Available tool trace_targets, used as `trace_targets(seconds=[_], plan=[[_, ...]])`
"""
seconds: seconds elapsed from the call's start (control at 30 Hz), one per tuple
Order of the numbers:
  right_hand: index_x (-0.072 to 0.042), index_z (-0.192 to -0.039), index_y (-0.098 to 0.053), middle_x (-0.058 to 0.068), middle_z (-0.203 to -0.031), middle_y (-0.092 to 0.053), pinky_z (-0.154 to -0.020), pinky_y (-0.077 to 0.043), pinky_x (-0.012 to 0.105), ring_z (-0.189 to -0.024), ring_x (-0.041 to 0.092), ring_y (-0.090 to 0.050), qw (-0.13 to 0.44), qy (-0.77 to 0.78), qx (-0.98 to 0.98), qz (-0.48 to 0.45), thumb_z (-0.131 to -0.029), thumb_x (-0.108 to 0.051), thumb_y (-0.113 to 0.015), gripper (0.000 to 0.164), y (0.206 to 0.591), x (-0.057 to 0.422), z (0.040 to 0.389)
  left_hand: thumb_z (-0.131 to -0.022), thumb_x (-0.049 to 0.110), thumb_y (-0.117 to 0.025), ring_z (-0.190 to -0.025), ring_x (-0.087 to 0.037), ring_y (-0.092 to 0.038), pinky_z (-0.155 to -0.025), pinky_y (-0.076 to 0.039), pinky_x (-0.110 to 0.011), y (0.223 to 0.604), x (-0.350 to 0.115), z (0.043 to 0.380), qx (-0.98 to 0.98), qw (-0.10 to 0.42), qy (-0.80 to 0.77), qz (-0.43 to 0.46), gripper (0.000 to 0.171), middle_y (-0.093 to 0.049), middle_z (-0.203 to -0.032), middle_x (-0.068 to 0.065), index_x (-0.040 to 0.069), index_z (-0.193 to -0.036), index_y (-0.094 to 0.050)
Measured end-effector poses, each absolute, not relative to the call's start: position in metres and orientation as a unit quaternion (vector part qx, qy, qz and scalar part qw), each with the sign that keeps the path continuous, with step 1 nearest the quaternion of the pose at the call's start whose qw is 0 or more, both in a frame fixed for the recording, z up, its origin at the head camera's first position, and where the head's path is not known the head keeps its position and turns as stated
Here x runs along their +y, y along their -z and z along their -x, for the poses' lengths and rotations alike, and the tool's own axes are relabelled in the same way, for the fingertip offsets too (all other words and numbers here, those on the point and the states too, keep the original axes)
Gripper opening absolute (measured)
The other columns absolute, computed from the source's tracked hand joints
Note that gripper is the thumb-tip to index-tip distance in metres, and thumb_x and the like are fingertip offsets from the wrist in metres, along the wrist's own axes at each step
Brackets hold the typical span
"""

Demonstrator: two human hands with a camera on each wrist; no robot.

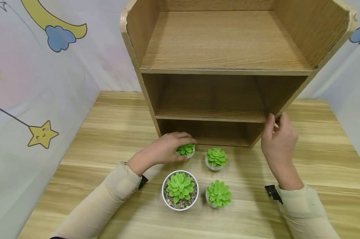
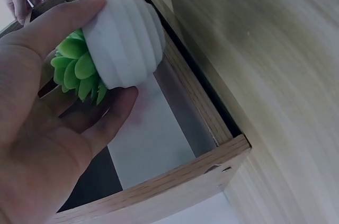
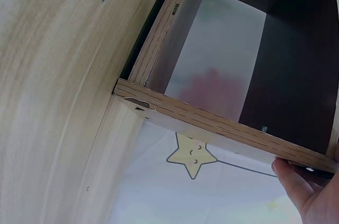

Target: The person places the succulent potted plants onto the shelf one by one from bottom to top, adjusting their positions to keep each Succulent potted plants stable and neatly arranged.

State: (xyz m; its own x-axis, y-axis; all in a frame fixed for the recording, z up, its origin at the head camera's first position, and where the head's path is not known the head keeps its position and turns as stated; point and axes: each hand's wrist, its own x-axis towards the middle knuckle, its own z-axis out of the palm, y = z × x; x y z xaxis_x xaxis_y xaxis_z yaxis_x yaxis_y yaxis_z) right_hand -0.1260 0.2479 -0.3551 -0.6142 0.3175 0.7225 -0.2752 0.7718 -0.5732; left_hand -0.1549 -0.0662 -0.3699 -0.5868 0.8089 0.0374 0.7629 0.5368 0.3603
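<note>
left grip [image 1: 167,148]: thumb and fingers grasping a small potted succulent [image 2: 127,44], its ribbed white pot tilted in the left wrist view. location: in front of the lowest compartment, toward the left side of the wooden shelf [image 1: 227,38]; contact with the tabletop [image 1: 117,116] cannot be told. right grip [image 1: 279,141]: pinching the shelf's right side panel at its front edge. on the tabletop, nearer the wearer: a larger white-rimmed pot [image 1: 180,191] with pebbles; right of it, a front succulent [image 1: 218,194] and a rear succulent [image 1: 216,158].
</note>
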Motion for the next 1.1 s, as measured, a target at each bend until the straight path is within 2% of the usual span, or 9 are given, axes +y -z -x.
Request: trace_targets(seconds=[0.67, 0.87, 1.1], plan=[[0.006, -0.083, -0.055, 0.02, -0.083, -0.063, -0.067, -0.037, 0.002, -0.087, 0.027, -0.063, 0.434, -0.331, -0.838, 0.012, -0.094, -0.019, -0.047, 0.029, 0.3566, 0.2461, 0.1268, -0.077, 0.028, -0.073, -0.116, -0.025, -0.045, -0.098, -0.032, -0.042, 0.3656, -0.0719, 0.1588, 0.89, 0.03, -0.157, -0.427, 0.06, -0.049, -0.128, -0.009, 0.018, -0.131, -0.051], [0.007, -0.083, -0.055, 0.019, -0.083, -0.063, -0.067, -0.037, 0.002, -0.086, 0.028, -0.063, 0.437, -0.336, -0.834, 0.017, -0.093, -0.018, -0.047, 0.028, 0.3552, 0.2447, 0.126, -0.076, 0.025, -0.074, -0.111, -0.027, -0.049, -0.095, -0.035, -0.042, 0.3634, -0.0737, 0.1607, 0.89, 0.014, -0.16, -0.427, 0.059, -0.051, -0.125, -0.009, 0.016, -0.13, -0.052], [0.007, -0.085, -0.055, 0.02, -0.083, -0.062, -0.067, -0.036, 0.001, -0.087, 0.028, -0.063, 0.436, -0.331, -0.837, 0.02, -0.094, -0.019, -0.046, 0.029, 0.356, 0.2467, 0.1259, -0.077, 0.026, -0.073, -0.111, -0.028, -0.049, -0.094, -0.036, -0.043, 0.3618, -0.0733, 0.1647, 0.896, 0.017, -0.153, -0.416, 0.06, -0.05, -0.127, -0.011, 0.016, -0.131, -0.051]])
